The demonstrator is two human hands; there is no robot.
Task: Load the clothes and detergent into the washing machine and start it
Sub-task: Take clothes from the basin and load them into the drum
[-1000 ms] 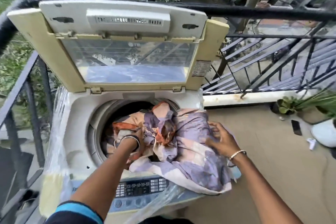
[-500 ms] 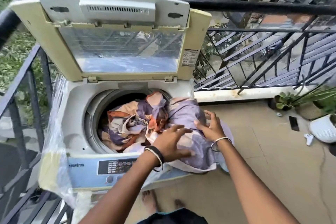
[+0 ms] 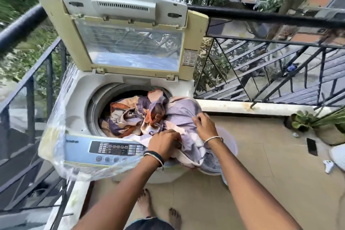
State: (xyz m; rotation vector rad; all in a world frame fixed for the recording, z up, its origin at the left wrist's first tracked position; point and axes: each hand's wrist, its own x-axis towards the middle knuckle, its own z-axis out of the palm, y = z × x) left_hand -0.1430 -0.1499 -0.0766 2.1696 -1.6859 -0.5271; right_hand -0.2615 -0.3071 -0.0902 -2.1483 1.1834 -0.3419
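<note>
From the head view, a top-loading washing machine (image 3: 78,110) stands on a balcony with its lid (image 3: 128,33) propped upright against the black railing (image 3: 261,17). A clear plastic cover (image 3: 54,136) hangs loose over the machine's left side and front edge.

A patterned cloth (image 3: 130,117) in purple, cream and orange lies partly inside the round drum opening (image 3: 97,102). The rest of it is heaped over the machine's right front corner, with a fold drooping down past the edge toward the tiled floor (image 3: 261,183).

The left hand (image 3: 164,143) sits at the front rim just right of the control panel (image 3: 117,148), knuckles up. Its fingers curl down into the cloth, bunching a cream fold beneath them; the fingertips are buried in fabric, so how tight the grip is cannot be told. Bangles ring that wrist.

The right hand (image 3: 204,127) lies on top of the purple mound outside the drum, just beside the left hand. Its fingers (image 3: 197,118) are bent and close together, pinching a ridge of purple fabric at the mound's upper right. A thin bangle circles this wrist too.

Bare feet (image 3: 160,209) show on the floor below the machine's front. Further right, near the balcony's edge, sit a potted plant (image 3: 317,123), a dark flat phone-like object (image 3: 311,146) and a small white item (image 3: 328,166) too small to identify.
</note>
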